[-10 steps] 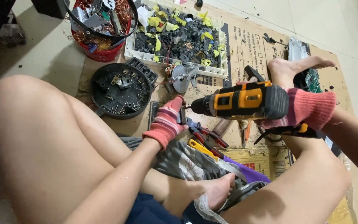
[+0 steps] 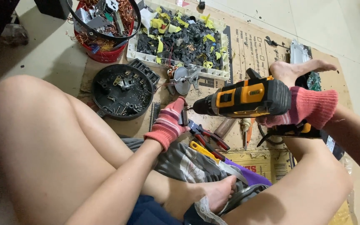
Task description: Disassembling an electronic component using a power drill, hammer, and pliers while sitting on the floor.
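Observation:
My right hand [image 2: 303,109], in a pink knit glove, grips a black and orange cordless drill [image 2: 246,98] that points left. Its bit meets a small dark metal part [image 2: 183,116] pinched in my left hand [image 2: 168,123], which wears a striped pink glove. Both hands hover over brown cardboard [image 2: 251,46] between my bare legs. Just below the drill lie red-handled pliers [image 2: 207,136] and a yellow-handled tool [image 2: 201,151].
A black round housing [image 2: 121,91] with loose screws sits to the left. Behind it stand a red bucket [image 2: 105,54] of copper wire and scrap and a white tray [image 2: 180,39] of dark and yellow bits. A small fan motor [image 2: 183,79] lies nearby. My bare foot [image 2: 296,68] rests at right.
The drill and both hands have hardly moved; the bit stays against the part in my left hand.

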